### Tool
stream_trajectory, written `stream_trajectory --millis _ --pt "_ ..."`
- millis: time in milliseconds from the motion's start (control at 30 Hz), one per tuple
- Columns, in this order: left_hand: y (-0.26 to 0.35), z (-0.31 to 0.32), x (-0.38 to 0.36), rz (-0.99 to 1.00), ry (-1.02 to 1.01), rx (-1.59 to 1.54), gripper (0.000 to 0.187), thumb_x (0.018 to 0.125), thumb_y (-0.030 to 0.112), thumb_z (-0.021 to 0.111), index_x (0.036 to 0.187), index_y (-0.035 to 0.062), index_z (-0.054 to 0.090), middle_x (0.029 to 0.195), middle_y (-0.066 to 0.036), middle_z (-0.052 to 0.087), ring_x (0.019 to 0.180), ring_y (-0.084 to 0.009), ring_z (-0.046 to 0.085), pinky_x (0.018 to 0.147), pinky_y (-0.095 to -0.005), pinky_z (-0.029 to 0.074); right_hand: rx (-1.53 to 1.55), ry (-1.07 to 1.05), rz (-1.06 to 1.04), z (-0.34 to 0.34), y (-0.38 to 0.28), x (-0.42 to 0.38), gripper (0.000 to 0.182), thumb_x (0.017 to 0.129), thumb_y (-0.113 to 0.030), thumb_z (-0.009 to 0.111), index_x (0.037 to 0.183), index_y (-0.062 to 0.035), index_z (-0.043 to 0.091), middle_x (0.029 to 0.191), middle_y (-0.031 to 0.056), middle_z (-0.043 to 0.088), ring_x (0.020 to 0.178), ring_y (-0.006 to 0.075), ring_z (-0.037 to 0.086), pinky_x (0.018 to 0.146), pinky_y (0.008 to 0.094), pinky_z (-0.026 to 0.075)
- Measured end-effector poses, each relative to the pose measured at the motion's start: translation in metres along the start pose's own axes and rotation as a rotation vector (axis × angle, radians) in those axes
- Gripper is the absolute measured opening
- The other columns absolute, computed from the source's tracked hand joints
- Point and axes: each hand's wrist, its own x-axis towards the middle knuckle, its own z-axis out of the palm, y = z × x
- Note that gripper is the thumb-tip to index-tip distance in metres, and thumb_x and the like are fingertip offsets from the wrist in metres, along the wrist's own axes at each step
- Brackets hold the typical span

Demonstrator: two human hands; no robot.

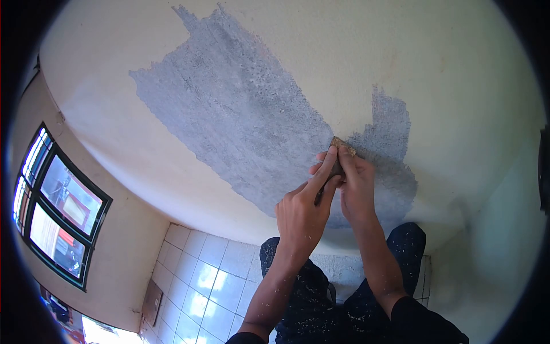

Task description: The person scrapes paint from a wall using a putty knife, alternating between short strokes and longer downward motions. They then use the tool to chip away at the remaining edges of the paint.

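Both my hands are closed on a worn scraper [339,143], its brownish blade pressed to the wall between the grey patch and the cream paint. My left hand [301,209] grips it from the left, with a finger stretched up along the blade. My right hand [357,186] holds it from the right, fingertips near the blade's edge. Most of the handle is hidden in my fingers. A large rough grey patch [229,109] of bare wall spreads up and left of the scraper. Cream paint [344,51] surrounds it.
My knees [408,241] are bent close to the wall, with pale flakes on the dark trousers. Glossy tiles [212,286] cover the floor at lower left. A dark-framed window [63,206] is on the left wall. Another wall [498,229] meets this one at right.
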Motion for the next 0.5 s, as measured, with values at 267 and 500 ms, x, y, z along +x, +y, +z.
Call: stream_trajectory --millis 267,500 --pt "-0.01 0.001 0.005 0.045 0.089 0.001 0.049 0.103 0.025 0.067 0.151 0.0327 0.06 0.079 -0.013 0.075 0.068 -0.0305 0.074 0.06 -0.04 0.053 0.008 0.008 0.043 0.016 -0.007 0.001 0.044 0.115 -0.031 0.045 0.117 0.0061 0.07 0.104 0.0163 0.076 0.091 0.0228 0.078 0.073 0.0319 0.064" --pt "-0.014 0.013 -0.004 0.009 0.081 -0.044 0.05 0.104 0.024 0.066 0.154 0.0299 0.057 0.083 -0.016 0.075 0.072 -0.0338 0.075 0.06 -0.0403 0.054 0.128 -0.03 0.057 0.011 0.012 -0.01 0.047 0.115 -0.035 0.045 0.126 0.0031 0.07 0.105 0.0162 0.077 0.094 0.0232 0.077 0.084 0.0342 0.062"
